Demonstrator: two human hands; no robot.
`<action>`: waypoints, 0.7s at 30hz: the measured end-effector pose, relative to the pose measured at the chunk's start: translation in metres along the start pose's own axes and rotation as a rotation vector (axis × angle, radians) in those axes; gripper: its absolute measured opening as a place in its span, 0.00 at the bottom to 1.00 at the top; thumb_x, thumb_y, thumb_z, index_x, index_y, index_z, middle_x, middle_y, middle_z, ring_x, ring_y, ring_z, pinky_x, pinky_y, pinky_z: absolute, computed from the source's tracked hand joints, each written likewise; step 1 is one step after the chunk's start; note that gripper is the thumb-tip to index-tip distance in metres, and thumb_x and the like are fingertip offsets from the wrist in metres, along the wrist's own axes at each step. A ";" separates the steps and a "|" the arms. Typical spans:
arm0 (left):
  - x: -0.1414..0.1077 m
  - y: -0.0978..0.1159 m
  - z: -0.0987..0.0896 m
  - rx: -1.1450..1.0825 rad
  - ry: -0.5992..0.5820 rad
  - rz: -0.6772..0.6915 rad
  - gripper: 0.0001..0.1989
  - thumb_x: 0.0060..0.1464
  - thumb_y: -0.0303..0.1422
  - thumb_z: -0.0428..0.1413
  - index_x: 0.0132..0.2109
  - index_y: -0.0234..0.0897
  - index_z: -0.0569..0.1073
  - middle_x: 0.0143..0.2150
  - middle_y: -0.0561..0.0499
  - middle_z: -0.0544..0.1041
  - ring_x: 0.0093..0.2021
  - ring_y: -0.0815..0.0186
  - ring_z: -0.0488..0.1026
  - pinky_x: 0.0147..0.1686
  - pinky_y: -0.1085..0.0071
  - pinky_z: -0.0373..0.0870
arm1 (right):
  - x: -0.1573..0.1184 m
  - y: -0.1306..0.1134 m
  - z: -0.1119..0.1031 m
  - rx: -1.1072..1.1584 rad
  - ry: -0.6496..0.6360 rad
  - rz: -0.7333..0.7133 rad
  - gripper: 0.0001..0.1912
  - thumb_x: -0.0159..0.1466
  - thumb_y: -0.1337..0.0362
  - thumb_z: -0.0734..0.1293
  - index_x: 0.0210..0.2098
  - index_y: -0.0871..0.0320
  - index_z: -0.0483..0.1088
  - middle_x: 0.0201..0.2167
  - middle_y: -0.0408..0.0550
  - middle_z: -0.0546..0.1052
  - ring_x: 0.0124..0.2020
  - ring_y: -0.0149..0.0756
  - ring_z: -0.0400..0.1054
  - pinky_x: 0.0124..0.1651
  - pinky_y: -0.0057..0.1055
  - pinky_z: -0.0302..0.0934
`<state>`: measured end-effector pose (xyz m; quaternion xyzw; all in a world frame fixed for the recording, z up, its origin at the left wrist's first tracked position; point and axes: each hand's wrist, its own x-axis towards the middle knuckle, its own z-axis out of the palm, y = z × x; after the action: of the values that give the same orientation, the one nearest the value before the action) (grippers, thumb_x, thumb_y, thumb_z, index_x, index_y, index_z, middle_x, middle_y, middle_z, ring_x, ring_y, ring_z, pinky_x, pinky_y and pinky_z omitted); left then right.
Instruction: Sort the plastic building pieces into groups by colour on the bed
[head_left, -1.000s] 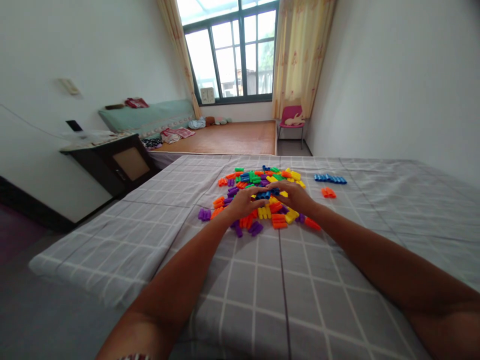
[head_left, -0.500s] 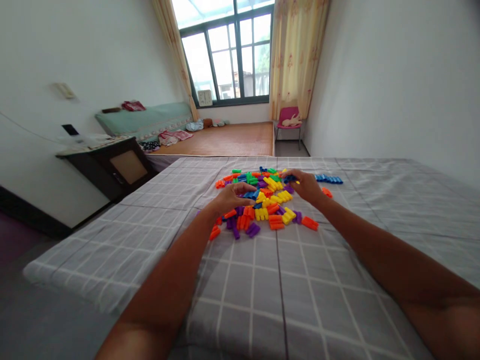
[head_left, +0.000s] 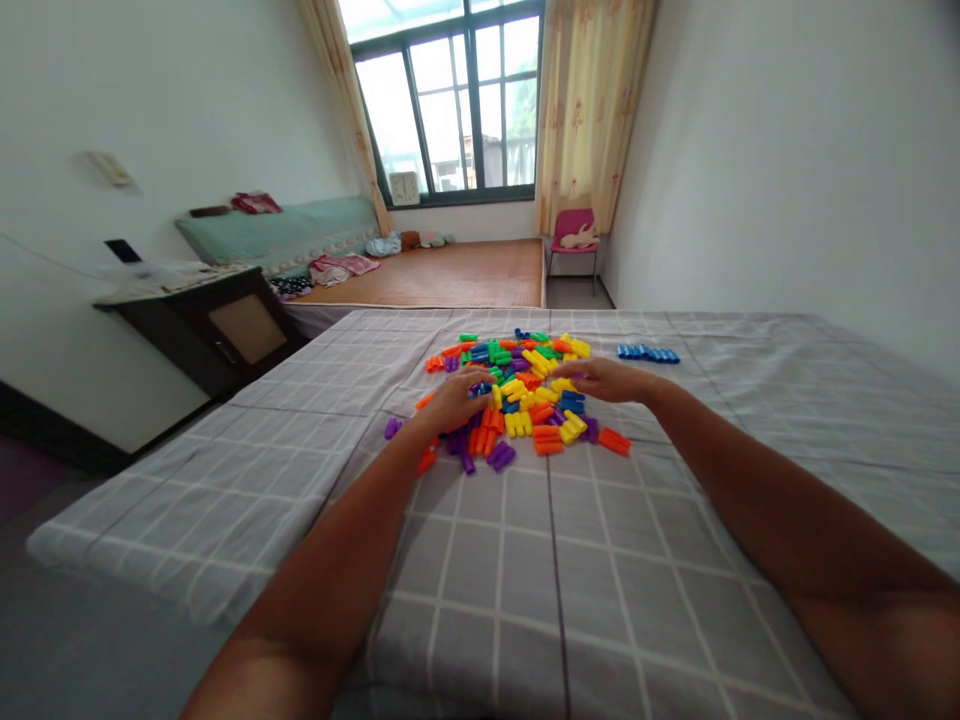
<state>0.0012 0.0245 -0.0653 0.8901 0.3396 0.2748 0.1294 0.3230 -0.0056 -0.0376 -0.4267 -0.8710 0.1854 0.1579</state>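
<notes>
The left grip (head_left: 456, 402) is curving around the left side of the pile (head_left: 538, 362), thumb and fingers standing apart with a blue block (head_left: 478, 389) showing between them; I cannot tell whether it is being held. The right grip (head_left: 611, 380) is hovering at the pile's right side, fingers stretching out loosely and wide, with no block showing in it. The pile is lying mostly between and beyond both grips, mixing orange, yellow, green, purple and blue blocks. Another blue block (head_left: 572, 402) is lying just nearer than the right fingertips, and an orange block (head_left: 615, 441) nearer than the right grip. A blue row (head_left: 649, 354) is lying just beyond the right grip, apart from the pile. Everything is resting on checked cloth (head_left: 510, 560).
</notes>
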 end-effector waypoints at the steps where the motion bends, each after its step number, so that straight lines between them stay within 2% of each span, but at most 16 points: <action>1: 0.000 -0.001 0.000 0.002 -0.002 0.000 0.17 0.53 0.33 0.56 0.50 0.38 0.75 0.53 0.44 0.74 0.56 0.57 0.69 0.57 0.58 0.64 | -0.001 -0.002 -0.003 -0.016 -0.013 0.032 0.20 0.62 0.64 0.59 0.51 0.54 0.73 0.49 0.45 0.77 0.49 0.39 0.70 0.52 0.33 0.62; 4: -0.001 -0.001 0.001 -0.002 -0.013 -0.004 0.16 0.53 0.33 0.55 0.49 0.38 0.75 0.52 0.45 0.75 0.55 0.58 0.70 0.57 0.58 0.65 | -0.004 -0.005 -0.007 -0.083 -0.090 0.130 0.16 0.61 0.57 0.64 0.45 0.55 0.75 0.43 0.47 0.79 0.40 0.39 0.73 0.42 0.32 0.64; 7: -0.001 0.001 0.001 -0.008 -0.029 -0.003 0.15 0.53 0.33 0.54 0.49 0.38 0.76 0.52 0.45 0.75 0.55 0.58 0.70 0.57 0.59 0.65 | -0.005 -0.002 -0.005 -0.104 -0.129 0.163 0.13 0.54 0.59 0.69 0.39 0.56 0.75 0.36 0.46 0.79 0.33 0.37 0.72 0.35 0.29 0.63; 11: -0.001 0.002 -0.002 -0.005 0.003 -0.019 0.14 0.53 0.32 0.54 0.47 0.38 0.77 0.51 0.45 0.76 0.54 0.58 0.71 0.57 0.59 0.65 | -0.004 0.007 -0.008 -0.149 0.056 0.158 0.10 0.53 0.68 0.68 0.36 0.56 0.72 0.34 0.45 0.78 0.33 0.34 0.71 0.35 0.27 0.61; 13: -0.001 0.002 -0.005 0.002 0.020 -0.036 0.13 0.53 0.32 0.54 0.45 0.38 0.77 0.50 0.46 0.76 0.53 0.59 0.72 0.56 0.59 0.66 | -0.006 0.013 -0.012 -0.190 0.096 0.148 0.11 0.51 0.73 0.67 0.35 0.57 0.72 0.35 0.46 0.77 0.35 0.35 0.71 0.37 0.27 0.61; 18: 0.000 -0.001 -0.016 0.007 0.075 -0.083 0.13 0.53 0.33 0.53 0.43 0.38 0.78 0.48 0.46 0.78 0.52 0.59 0.72 0.56 0.60 0.66 | -0.017 0.030 -0.023 -0.223 -0.146 0.193 0.19 0.49 0.80 0.62 0.35 0.56 0.74 0.36 0.44 0.78 0.37 0.34 0.72 0.38 0.26 0.61; 21: 0.000 -0.004 -0.026 -0.020 0.128 -0.130 0.13 0.53 0.35 0.53 0.43 0.38 0.78 0.47 0.46 0.78 0.52 0.59 0.72 0.56 0.60 0.66 | -0.023 0.038 -0.034 -0.283 -0.154 0.299 0.18 0.51 0.78 0.62 0.36 0.56 0.75 0.35 0.45 0.79 0.36 0.34 0.72 0.36 0.26 0.61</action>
<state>-0.0156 0.0289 -0.0455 0.8455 0.4014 0.3256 0.1340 0.3771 0.0038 -0.0277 -0.5538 -0.8247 0.1147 0.0001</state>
